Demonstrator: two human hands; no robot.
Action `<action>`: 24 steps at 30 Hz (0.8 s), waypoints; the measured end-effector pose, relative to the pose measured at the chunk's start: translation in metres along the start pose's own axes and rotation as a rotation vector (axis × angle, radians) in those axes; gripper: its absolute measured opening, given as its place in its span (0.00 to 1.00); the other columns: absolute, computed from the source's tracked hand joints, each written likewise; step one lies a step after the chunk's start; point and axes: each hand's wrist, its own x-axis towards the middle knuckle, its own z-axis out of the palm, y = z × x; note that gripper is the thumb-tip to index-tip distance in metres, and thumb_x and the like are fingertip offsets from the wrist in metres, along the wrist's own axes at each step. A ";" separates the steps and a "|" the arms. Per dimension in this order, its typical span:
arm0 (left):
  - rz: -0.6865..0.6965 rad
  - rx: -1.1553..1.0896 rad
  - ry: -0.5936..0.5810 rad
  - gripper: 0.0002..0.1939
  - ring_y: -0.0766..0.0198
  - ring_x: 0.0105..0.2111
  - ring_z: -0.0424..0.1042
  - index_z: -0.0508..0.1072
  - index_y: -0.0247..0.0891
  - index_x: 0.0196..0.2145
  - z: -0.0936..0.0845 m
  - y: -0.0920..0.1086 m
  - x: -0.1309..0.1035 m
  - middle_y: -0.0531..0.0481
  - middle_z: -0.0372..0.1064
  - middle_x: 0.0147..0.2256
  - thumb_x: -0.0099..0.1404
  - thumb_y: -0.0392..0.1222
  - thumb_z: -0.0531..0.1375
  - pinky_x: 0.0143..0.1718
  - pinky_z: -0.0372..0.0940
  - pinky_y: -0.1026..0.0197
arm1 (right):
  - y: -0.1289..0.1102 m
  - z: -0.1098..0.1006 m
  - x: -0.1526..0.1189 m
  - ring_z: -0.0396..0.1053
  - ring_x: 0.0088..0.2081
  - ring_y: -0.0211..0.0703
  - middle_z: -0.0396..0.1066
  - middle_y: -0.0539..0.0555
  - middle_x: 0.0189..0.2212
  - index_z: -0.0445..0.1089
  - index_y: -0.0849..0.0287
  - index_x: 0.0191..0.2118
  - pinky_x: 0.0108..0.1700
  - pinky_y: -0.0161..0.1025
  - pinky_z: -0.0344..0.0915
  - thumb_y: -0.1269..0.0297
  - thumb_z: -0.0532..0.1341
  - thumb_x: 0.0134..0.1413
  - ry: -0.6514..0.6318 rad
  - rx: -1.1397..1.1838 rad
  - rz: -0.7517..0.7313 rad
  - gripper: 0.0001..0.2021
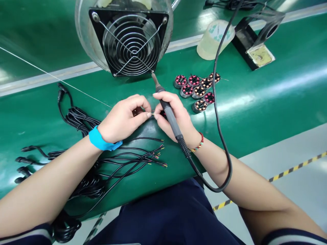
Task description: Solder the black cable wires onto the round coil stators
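My left hand (127, 115), with a blue band at its wrist, pinches a thin, light strand between thumb and forefinger. Fingertip to fingertip with it, my right hand (176, 117) is closed on a soldering iron (171, 117), whose tip points up toward the fan. The right thumb and forefinger also meet at the strand; a small dark and red part shows behind them, mostly hidden. Black cables (133, 158) with stripped coloured ends lie below my hands. Small round coil parts (199, 92) with pink or copper windings stand to the right.
A fan with a wire guard (134, 51) stands at the back. Right of it are a tape roll (211, 44) and an iron stand with a yellow sponge (260, 56). The iron's cord (216, 92) loops over my right forearm. Cable bundles (79, 119) lie at the left.
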 end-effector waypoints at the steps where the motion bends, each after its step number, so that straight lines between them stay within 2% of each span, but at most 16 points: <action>1: 0.031 0.045 0.000 0.05 0.65 0.31 0.65 0.70 0.37 0.28 0.000 0.001 0.000 0.51 0.68 0.31 0.58 0.39 0.56 0.35 0.60 0.62 | 0.000 0.000 0.000 0.70 0.42 0.42 0.68 0.50 0.38 0.58 0.53 0.54 0.52 0.46 0.65 0.71 0.54 0.56 -0.002 0.010 0.007 0.19; 4: 0.062 0.146 -0.007 0.06 0.64 0.32 0.66 0.71 0.38 0.28 0.000 0.005 -0.001 0.50 0.69 0.31 0.58 0.38 0.54 0.36 0.60 0.62 | -0.001 -0.001 0.001 0.70 0.42 0.43 0.68 0.50 0.37 0.59 0.54 0.54 0.53 0.46 0.65 0.71 0.54 0.54 -0.014 0.029 0.024 0.20; 8: -0.051 0.139 0.009 0.06 0.68 0.26 0.62 0.70 0.38 0.25 0.003 0.005 0.001 0.53 0.67 0.27 0.55 0.37 0.54 0.31 0.59 0.63 | 0.001 -0.011 0.001 0.69 0.43 0.45 0.68 0.50 0.37 0.57 0.54 0.56 0.53 0.48 0.65 0.71 0.54 0.53 -0.054 0.002 0.034 0.23; 13: -0.169 0.008 -0.023 0.04 0.69 0.23 0.60 0.68 0.38 0.22 0.005 0.002 0.004 0.55 0.63 0.21 0.51 0.35 0.54 0.27 0.57 0.64 | 0.006 -0.028 -0.003 0.65 0.52 0.49 0.66 0.54 0.49 0.53 0.52 0.59 0.57 0.53 0.61 0.71 0.54 0.52 -0.209 -0.080 0.005 0.28; 15: -0.198 -0.016 -0.020 0.04 0.69 0.23 0.60 0.68 0.38 0.21 0.005 0.003 0.005 0.55 0.63 0.21 0.50 0.35 0.54 0.27 0.56 0.64 | 0.008 -0.030 -0.003 0.65 0.52 0.50 0.65 0.55 0.50 0.52 0.52 0.60 0.56 0.54 0.61 0.71 0.54 0.52 -0.252 -0.101 -0.007 0.28; 20: -0.240 -0.026 0.020 0.04 0.69 0.23 0.60 0.68 0.38 0.21 0.005 0.003 0.006 0.54 0.65 0.22 0.51 0.35 0.55 0.26 0.56 0.64 | 0.013 -0.023 -0.001 0.66 0.50 0.52 0.66 0.54 0.46 0.55 0.52 0.58 0.54 0.55 0.63 0.66 0.58 0.56 -0.193 -0.227 -0.058 0.24; 24: -0.242 -0.012 0.044 0.03 0.69 0.24 0.60 0.68 0.37 0.21 0.006 -0.001 0.007 0.54 0.65 0.23 0.51 0.35 0.56 0.27 0.56 0.64 | 0.012 -0.018 -0.001 0.66 0.49 0.53 0.67 0.56 0.46 0.57 0.52 0.58 0.54 0.57 0.64 0.60 0.59 0.58 -0.163 -0.282 -0.038 0.23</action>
